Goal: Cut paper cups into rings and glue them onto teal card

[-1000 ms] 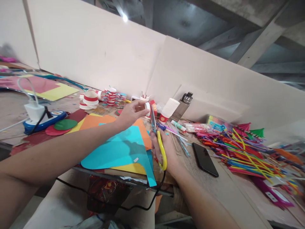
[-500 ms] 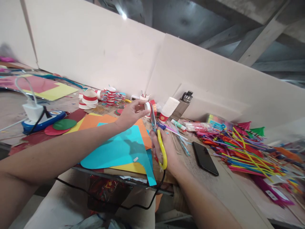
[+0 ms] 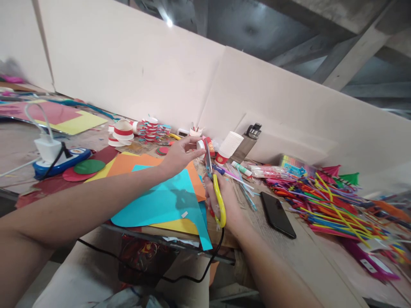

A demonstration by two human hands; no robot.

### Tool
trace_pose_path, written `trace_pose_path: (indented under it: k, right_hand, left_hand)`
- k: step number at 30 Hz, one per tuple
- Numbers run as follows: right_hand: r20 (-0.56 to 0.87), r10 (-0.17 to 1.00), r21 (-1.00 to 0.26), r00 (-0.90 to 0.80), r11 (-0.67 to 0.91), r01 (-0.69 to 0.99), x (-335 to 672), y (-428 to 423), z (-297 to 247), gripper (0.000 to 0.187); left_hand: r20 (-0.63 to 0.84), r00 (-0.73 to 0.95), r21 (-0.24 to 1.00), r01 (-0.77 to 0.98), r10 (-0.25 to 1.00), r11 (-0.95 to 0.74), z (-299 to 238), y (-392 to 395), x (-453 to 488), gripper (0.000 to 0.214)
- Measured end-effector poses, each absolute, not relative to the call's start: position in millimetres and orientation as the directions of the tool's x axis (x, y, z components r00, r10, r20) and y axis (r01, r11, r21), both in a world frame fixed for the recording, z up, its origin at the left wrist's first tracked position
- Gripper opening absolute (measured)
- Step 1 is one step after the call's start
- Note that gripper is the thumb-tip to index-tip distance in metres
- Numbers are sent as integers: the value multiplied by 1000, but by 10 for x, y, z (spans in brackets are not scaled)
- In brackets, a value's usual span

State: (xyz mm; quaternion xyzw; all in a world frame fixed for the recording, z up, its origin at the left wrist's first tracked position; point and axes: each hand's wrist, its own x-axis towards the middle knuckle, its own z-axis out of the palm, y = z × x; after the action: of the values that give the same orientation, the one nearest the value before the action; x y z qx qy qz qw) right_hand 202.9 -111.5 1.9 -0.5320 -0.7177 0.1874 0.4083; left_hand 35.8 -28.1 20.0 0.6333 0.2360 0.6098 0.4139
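Observation:
Between the fingertips of my left hand is a red and white paper cup, held above the table. My right hand grips yellow-handled scissors, whose blades point up and lie against the cup. Whether the blades have cut into it I cannot tell. Below my hands lie a light blue paper sheet with a tiny white scrap on it, and an orange sheet. A stack of paper cups stands just right of the cup in my hand.
Cut cup pieces sit at the back left, near a blue power strip with a charger. Rightward are a bottle, a black phone and a heap of colourful pipe cleaners. A wall panel rises behind.
The whole view has shifted slightly to the right. Both hands keep their hold on the cup and the scissors, with little visible movement.

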Motion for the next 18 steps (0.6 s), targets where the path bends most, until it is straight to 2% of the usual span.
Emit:
trace_pose_path:
  k: [9,18]
  right_hand:
    - [307,947,-752,-99,305,584,2038,-1090,-18,24]
    - [336,931,-737,-146,356,575,2062,-1101,-26,20]
  left_hand:
    - [591,180,807,-103,787,-582,301,-296,268,40]
    - [655,148,748,11,741,-664,212,-219,248,46]
